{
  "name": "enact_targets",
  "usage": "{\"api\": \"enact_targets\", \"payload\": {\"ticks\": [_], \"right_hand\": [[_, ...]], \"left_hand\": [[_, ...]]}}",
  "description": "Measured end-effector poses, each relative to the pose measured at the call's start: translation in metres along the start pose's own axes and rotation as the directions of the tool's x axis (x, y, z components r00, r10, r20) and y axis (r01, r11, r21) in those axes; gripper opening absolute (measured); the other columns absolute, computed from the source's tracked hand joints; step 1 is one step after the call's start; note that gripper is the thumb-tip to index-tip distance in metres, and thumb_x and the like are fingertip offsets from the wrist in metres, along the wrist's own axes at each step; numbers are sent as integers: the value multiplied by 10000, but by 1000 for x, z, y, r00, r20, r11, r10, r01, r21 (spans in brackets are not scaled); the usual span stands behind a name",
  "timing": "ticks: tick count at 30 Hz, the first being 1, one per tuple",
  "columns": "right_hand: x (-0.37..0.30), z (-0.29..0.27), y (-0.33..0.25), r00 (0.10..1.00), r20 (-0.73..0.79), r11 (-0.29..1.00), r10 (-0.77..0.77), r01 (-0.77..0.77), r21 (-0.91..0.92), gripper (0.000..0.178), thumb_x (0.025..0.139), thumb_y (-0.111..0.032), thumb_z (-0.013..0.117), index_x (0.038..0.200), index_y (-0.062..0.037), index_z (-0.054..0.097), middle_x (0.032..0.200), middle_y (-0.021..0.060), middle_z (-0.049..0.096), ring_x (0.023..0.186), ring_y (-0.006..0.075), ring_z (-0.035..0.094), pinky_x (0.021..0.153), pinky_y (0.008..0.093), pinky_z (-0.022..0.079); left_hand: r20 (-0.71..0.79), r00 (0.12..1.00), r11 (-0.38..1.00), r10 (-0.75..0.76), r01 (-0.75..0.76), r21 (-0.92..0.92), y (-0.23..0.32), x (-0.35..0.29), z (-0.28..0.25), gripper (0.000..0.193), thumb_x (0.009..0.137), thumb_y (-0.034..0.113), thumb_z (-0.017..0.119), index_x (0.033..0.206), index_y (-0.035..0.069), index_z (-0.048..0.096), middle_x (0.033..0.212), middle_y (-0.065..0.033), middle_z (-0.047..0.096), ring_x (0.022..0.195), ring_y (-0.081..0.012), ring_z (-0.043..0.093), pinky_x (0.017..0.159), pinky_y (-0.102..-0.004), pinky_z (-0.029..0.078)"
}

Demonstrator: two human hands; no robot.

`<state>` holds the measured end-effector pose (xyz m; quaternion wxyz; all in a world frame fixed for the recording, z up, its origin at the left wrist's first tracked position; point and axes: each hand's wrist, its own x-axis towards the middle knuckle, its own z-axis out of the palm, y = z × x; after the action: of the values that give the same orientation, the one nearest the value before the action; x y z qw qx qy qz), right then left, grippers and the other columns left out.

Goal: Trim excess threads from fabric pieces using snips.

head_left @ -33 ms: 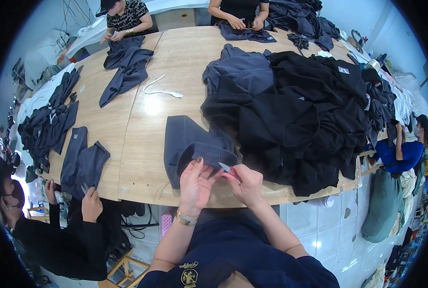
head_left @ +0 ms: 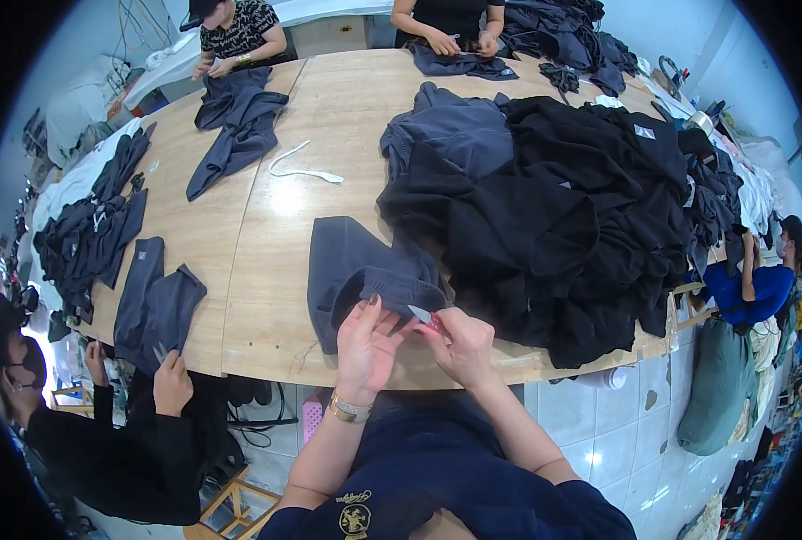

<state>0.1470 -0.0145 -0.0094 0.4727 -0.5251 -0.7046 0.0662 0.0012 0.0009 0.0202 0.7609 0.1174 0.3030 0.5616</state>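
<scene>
A dark grey garment lies at the table's near edge, its ribbed, gathered band turned toward me. My left hand, palm up, is closed on the edge of that band, with the thumb on the cloth and the other fingers curled below it. My right hand grips small red-handled thread snips. Their pointed silver blade reaches toward the band, close to my left fingertips. Whether the blade touches the cloth or a thread, I cannot tell.
A big heap of black garments rises right of my hands, with grey ones behind. On the wooden table lies a white strip. At left, a co-worker's hand holds scissors by dark trousers. More people work across the table.
</scene>
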Motion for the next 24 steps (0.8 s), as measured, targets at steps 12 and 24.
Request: {"api": "enact_targets", "payload": {"ticks": [12, 24], "right_hand": [[10, -6, 2, 983, 36, 964, -178, 182, -195, 292, 720, -324, 700, 659, -103, 519, 553, 16, 455, 425, 166, 446, 414, 274, 331], [11, -3, 2, 989, 25, 980, -145, 147, -134, 292, 721, -322, 702, 669, -97, 523, 554, 22, 478, 427, 178, 456, 419, 276, 338]], "left_hand": [[20, 996, 993, 83, -84, 78, -4, 1, -4, 105, 908, 146, 517, 937, 52, 479, 920, -75, 588, 861, -175, 587, 776, -358, 488], [17, 995, 988, 102, -104, 111, -5, -1, 0, 107, 903, 139, 530, 937, 52, 479, 921, -69, 587, 877, -159, 588, 806, -344, 470]]}}
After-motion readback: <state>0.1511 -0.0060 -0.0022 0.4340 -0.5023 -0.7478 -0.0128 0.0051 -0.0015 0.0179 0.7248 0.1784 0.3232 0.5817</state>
